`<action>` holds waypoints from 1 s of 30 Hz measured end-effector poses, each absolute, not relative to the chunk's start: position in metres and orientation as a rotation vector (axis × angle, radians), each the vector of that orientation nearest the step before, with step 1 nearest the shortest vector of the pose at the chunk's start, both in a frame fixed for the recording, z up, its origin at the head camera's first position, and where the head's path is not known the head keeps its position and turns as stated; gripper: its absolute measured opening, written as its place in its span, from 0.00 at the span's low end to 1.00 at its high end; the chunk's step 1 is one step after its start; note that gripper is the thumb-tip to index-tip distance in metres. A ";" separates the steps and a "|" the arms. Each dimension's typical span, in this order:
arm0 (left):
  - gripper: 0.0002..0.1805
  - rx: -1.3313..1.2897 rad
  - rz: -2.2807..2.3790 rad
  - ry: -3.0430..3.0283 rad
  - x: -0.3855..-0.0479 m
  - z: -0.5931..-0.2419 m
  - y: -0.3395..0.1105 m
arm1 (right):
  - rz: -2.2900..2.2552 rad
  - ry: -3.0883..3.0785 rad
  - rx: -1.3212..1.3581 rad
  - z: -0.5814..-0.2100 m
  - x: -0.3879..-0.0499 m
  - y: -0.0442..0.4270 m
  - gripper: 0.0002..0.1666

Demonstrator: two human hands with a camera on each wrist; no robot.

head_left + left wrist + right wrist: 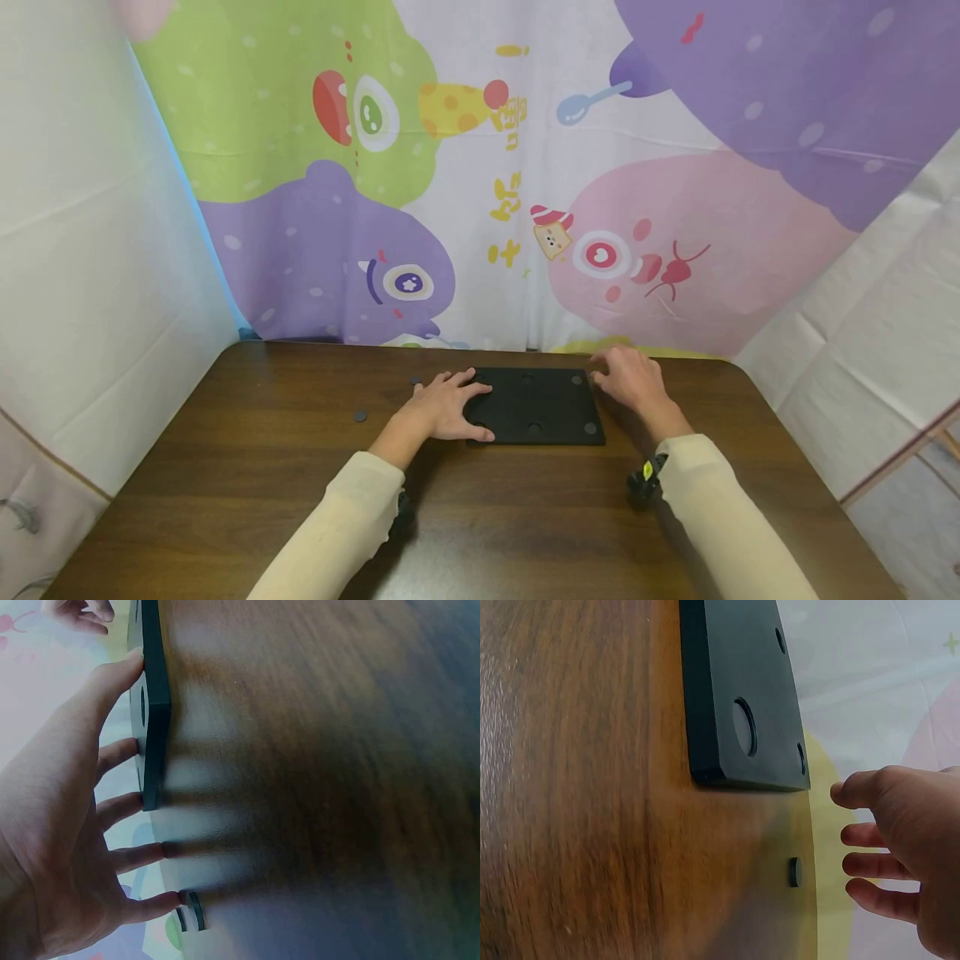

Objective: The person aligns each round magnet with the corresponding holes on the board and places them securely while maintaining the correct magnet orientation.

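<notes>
I see the left hand (441, 408) spread wide, touching the left end of the black board (551, 404), which lies flat on the brown table (510, 517). I see the right hand (632, 382) just past the board's right end, fingers apart and a bit bent. Near that end sits 1 small dark disc (796, 872); 2 other discs (361, 416) lie left of the board.

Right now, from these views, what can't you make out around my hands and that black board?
- Head view: part of the black board's left end, covered by the left hand.
- Head view: the loose dark disc beside the board, apparently blocked by the right hand.
- Right wrist view: the board's left end, cut off by the top edge.
</notes>
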State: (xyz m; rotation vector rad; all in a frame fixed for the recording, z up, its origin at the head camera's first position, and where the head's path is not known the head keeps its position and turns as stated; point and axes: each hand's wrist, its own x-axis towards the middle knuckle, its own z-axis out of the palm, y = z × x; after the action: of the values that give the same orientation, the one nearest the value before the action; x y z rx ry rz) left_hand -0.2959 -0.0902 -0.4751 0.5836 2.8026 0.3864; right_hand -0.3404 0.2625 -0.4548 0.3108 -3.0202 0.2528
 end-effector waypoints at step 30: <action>0.50 0.589 0.383 2.799 -0.296 -0.473 -0.090 | 0.251 -3.004 0.286 -0.459 -0.338 0.281 0.24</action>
State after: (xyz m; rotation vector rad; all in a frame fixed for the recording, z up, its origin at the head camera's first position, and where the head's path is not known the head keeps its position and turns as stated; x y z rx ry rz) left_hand -0.2961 -0.0900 -0.4729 0.5891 2.7992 0.3829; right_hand -0.3377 0.2813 -0.4589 0.2858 -3.0036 0.2505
